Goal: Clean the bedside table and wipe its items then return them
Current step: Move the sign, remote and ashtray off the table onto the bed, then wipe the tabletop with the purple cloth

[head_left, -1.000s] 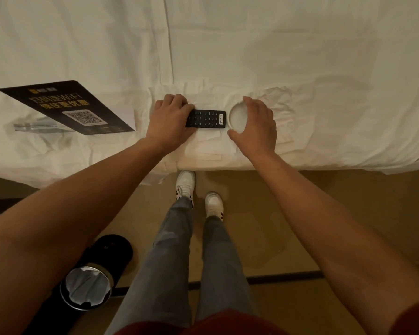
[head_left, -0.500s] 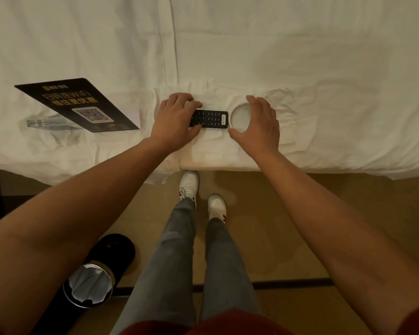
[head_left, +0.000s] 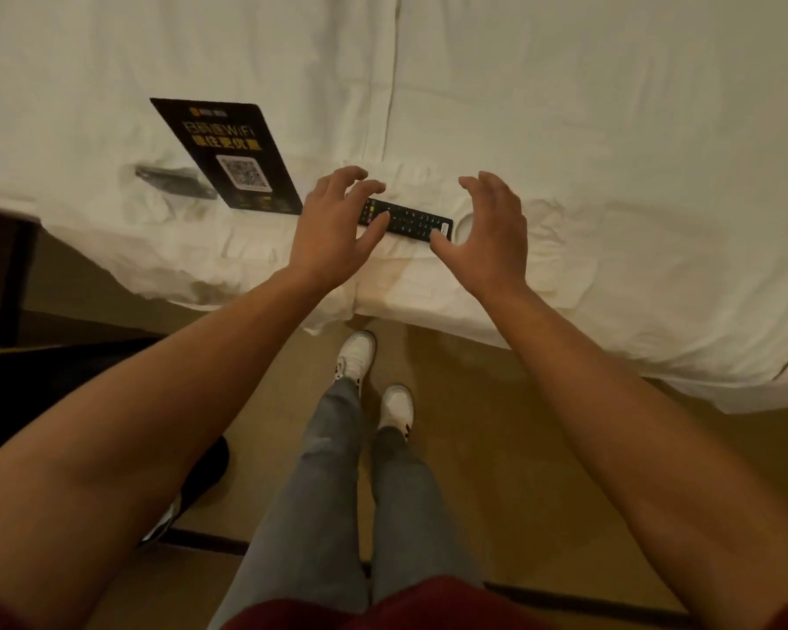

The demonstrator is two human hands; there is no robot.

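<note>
Single head-worn view, wide-angle, looking steeply down over bed [head_left: 565, 106] edge, floor [head_left: 497, 438] below, fairly close

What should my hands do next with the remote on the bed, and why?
Probably close the left hand on the remote and lift it. Both hands hover open, the right hand above the white round dish, and neither has a grip. The remote lies flat on the white cloth.
</note>
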